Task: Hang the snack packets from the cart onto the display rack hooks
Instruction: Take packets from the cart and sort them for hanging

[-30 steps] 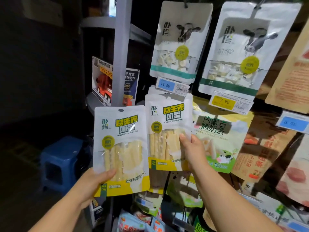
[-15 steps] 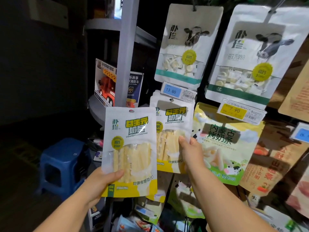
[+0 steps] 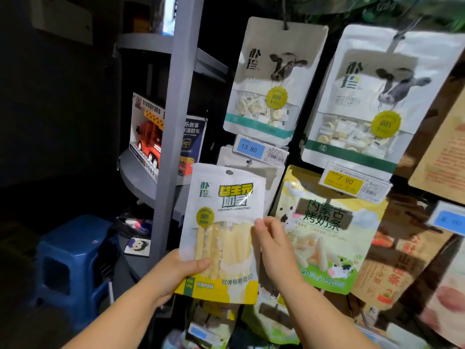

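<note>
I hold a white and yellow milk-stick snack packet [image 3: 224,230] upright in front of the display rack. My left hand [image 3: 176,275] grips its lower left corner, thumb across the front. My right hand [image 3: 274,248] pinches its right edge at mid height, thumb tip on the front. Its hang hole is at the top, just below the blue 13.80 price tag [image 3: 249,148]. A matching packet [image 3: 251,163] hangs on the hook right behind it, and only the top strip of that one shows.
Two white cow-print bags [image 3: 274,79] hang above, and a yellow-green packet [image 3: 329,230] hangs to the right under a 7.90 tag [image 3: 344,182]. A grey rack post [image 3: 176,122] stands left, with a toy fire truck box [image 3: 148,137] on a shelf. A blue stool [image 3: 73,268] is low left.
My left hand moved the packet right and up, so it now covers the hanging packet. My right hand shifted from the hanging packet's front to the edge of the held one.
</note>
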